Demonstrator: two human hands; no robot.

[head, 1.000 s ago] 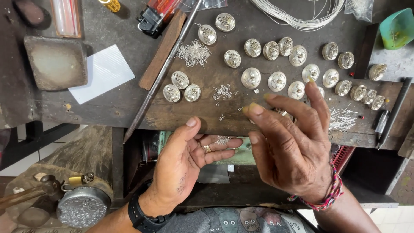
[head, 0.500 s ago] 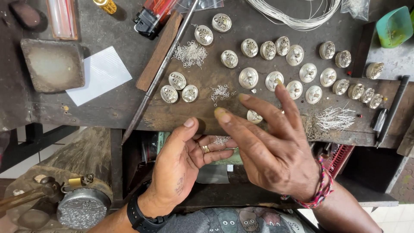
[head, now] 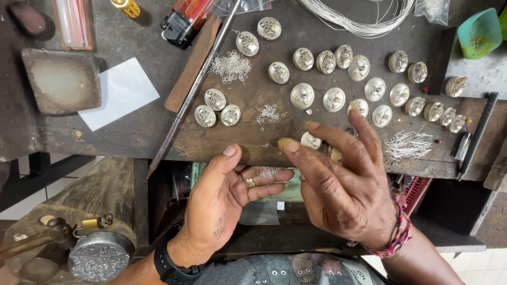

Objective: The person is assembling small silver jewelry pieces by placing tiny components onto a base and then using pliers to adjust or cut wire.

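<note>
Since a moment ago, my right hand point(head: 346, 198) has slid leftward along the front edge of the workbench point(head: 222, 140), so that its forefinger tip now lies close to my left thumb instead of up among the round silver pieces. It is back-up to the camera, fingers spread and only slightly bent; nothing shows gripped in it, though whatever lies under the palm is hidden from me. One small round silver piece point(head: 310, 140) sits on the bench just beside that forefinger, partly covered by the middle finger.

My left hand point(head: 227, 198) has stayed where it was — palm up, cupped just below the bench edge, thumb pointing toward the wood. A little heap of tiny silver bits point(head: 270, 171) rests on its fingers, near the tips; the fingers are loosely open, cradling rather than pinching. There is a ring on one finger and a black watch point(head: 171, 266) at the wrist.

On the bench beyond, the domed silver discs point(head: 334, 99) lie in loose rows, well apart from my hands. Small piles of silver links point(head: 231, 66) sit among them, and a scatter of short silver wire cuts point(head: 407, 144) lies to the right of my right hand. A long metal rod point(head: 193, 89) runs slantwise beside a white card point(head: 122, 93), and a coil of silver wire point(head: 359, 16) lies at the far edge.
</note>
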